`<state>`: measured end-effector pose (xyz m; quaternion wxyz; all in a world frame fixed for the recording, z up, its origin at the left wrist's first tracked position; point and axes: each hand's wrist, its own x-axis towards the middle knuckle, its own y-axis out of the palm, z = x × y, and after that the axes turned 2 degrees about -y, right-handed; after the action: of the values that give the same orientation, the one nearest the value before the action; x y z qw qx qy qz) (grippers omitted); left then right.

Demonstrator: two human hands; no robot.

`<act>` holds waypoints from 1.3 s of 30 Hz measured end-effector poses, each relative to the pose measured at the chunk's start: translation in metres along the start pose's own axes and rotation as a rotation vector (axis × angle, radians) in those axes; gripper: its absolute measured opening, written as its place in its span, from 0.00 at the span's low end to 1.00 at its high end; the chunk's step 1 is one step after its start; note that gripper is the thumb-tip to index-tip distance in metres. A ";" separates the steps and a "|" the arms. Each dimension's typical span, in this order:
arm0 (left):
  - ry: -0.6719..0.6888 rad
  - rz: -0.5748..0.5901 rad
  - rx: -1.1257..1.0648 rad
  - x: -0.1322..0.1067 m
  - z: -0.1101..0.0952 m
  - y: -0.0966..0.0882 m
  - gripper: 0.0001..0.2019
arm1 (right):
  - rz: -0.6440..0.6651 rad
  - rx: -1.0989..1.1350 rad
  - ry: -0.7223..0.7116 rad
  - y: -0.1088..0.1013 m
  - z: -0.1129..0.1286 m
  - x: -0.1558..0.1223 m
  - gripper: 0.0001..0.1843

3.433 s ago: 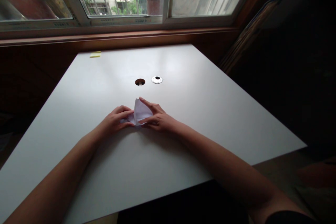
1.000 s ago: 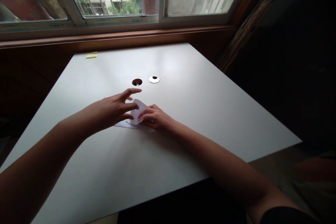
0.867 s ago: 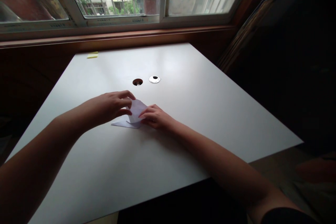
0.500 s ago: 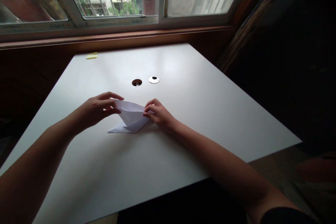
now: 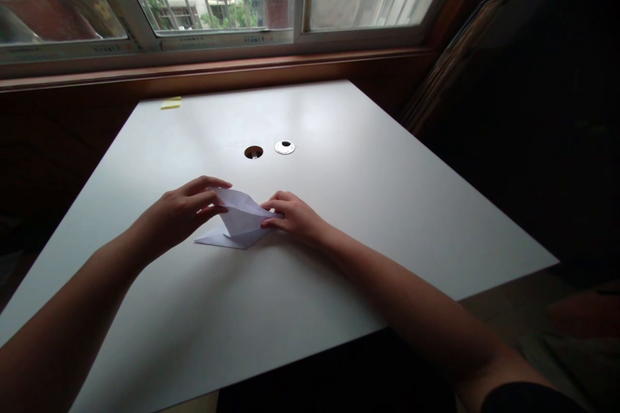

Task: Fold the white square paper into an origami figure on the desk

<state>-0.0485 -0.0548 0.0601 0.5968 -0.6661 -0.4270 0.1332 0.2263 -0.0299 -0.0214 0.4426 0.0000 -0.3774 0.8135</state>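
A folded sheet of white paper [image 5: 241, 219] lies partly on the white table, its upper flap lifted and bulging open between my hands. My left hand [image 5: 196, 203] pinches the flap's left corner, with the thumb below and the fingers above. At the opposite end, my right hand [image 5: 290, 214] grips the paper between thumb and fingers, low over the tabletop. One pointed corner of the lower layer rests flat on the table, below my left fingers. The paper's right tip is partly hidden by my right hand.
The white table [image 5: 387, 219] has a round cable hole [image 5: 254, 152] with a round metal-coloured cover [image 5: 285, 147] beside it. A yellow sticky note [image 5: 171, 103] lies at the far left edge. Beyond the table is a window [image 5: 208, 0] with bars outside.
My right hand has lowered a little with its end of the paper, and my left hand has dropped slightly. The raised flap is now narrower toward the right.
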 end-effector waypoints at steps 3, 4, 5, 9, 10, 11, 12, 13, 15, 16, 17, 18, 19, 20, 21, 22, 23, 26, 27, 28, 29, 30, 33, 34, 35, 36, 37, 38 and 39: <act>-0.034 0.005 -0.021 0.001 -0.006 0.000 0.10 | 0.009 -0.052 -0.002 0.001 0.000 0.000 0.17; -0.052 0.009 -0.028 0.001 -0.008 0.000 0.11 | 0.011 -0.067 -0.003 0.002 0.000 -0.001 0.17; -0.069 0.014 -0.029 0.001 -0.012 0.001 0.11 | 0.014 -0.083 -0.004 0.003 0.000 -0.001 0.17; -0.057 0.008 0.041 -0.002 -0.027 0.008 0.17 | 0.029 -0.146 -0.022 0.006 0.000 -0.001 0.18; -0.053 0.008 0.050 -0.003 -0.031 0.010 0.18 | 0.029 -0.158 -0.027 0.007 0.001 0.000 0.18; -0.052 -0.002 0.051 -0.004 -0.034 0.012 0.19 | 0.026 -0.165 -0.032 0.007 0.001 0.000 0.17; -0.059 0.002 0.054 -0.005 -0.036 0.014 0.18 | 0.022 -0.170 -0.034 0.008 0.001 0.000 0.17; -0.059 0.007 0.052 -0.006 -0.038 0.016 0.18 | 0.019 -0.173 -0.034 0.008 0.001 0.001 0.16; -0.063 0.008 0.042 -0.006 -0.039 0.018 0.17 | 0.016 -0.174 -0.029 0.008 0.002 0.001 0.15; -0.064 0.003 0.031 -0.006 -0.038 0.018 0.16 | 0.015 -0.175 -0.022 0.007 0.002 0.001 0.14; -0.066 -0.010 0.016 -0.006 -0.037 0.018 0.16 | 0.014 -0.175 -0.013 0.007 0.003 0.001 0.13; -0.069 -0.028 -0.005 -0.006 -0.035 0.018 0.15 | 0.011 -0.174 -0.001 0.006 0.003 0.001 0.12; -0.076 -0.048 -0.031 -0.006 -0.033 0.018 0.15 | 0.009 -0.170 0.011 0.005 0.004 0.000 0.11; -0.092 -0.067 -0.061 -0.007 -0.031 0.017 0.14 | 0.006 -0.164 0.022 0.005 0.004 0.000 0.10; -0.115 -0.088 -0.095 -0.007 -0.030 0.017 0.13 | 0.005 -0.159 0.029 0.004 0.005 -0.001 0.09; -0.144 -0.110 -0.129 -0.008 -0.030 0.017 0.13 | 0.004 -0.155 0.031 0.004 0.006 -0.001 0.09; -0.179 -0.132 -0.162 -0.009 -0.030 0.018 0.12 | 0.004 -0.155 0.028 0.004 0.006 -0.001 0.09; -0.296 -0.204 -0.239 -0.013 -0.035 0.019 0.12 | 0.003 -0.167 -0.003 0.004 0.006 -0.003 0.10; -0.329 -0.232 -0.251 -0.014 -0.037 0.020 0.12 | 0.003 -0.172 -0.014 0.004 0.006 -0.003 0.10; -0.356 -0.259 -0.254 -0.016 -0.039 0.021 0.11 | 0.005 -0.177 -0.022 0.004 0.006 -0.003 0.10; -0.374 -0.285 -0.249 -0.018 -0.041 0.022 0.11 | 0.009 -0.182 -0.026 0.004 0.006 -0.003 0.10; -0.384 -0.307 -0.237 -0.021 -0.043 0.024 0.11 | 0.013 -0.188 -0.028 0.005 0.006 -0.003 0.10; -0.379 -0.353 -0.190 -0.029 -0.046 0.032 0.14 | 0.032 -0.210 -0.028 0.007 0.007 -0.004 0.10; -0.369 -0.383 -0.185 -0.031 -0.047 0.036 0.18 | 0.036 -0.216 -0.030 0.007 0.007 -0.004 0.10; -0.356 -0.422 -0.169 -0.033 -0.048 0.040 0.22 | 0.040 -0.222 -0.032 0.008 0.007 -0.004 0.11; -0.349 -0.440 -0.148 -0.034 -0.048 0.044 0.26 | 0.043 -0.227 -0.036 0.008 0.007 -0.004 0.11; -0.340 -0.441 -0.128 -0.035 -0.049 0.049 0.28 | 0.045 -0.231 -0.040 0.008 0.007 -0.003 0.11; -0.323 -0.464 -0.108 -0.035 -0.050 0.052 0.30 | 0.047 -0.234 -0.042 0.008 0.007 -0.003 0.11; -0.315 -0.488 -0.099 -0.035 -0.051 0.056 0.32 | 0.050 -0.237 -0.045 0.008 0.006 -0.003 0.11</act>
<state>-0.0115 -0.1107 0.0105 0.5045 -0.5433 -0.6678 0.0664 0.2204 -0.0385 -0.0228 0.4104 -0.0436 -0.4807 0.7737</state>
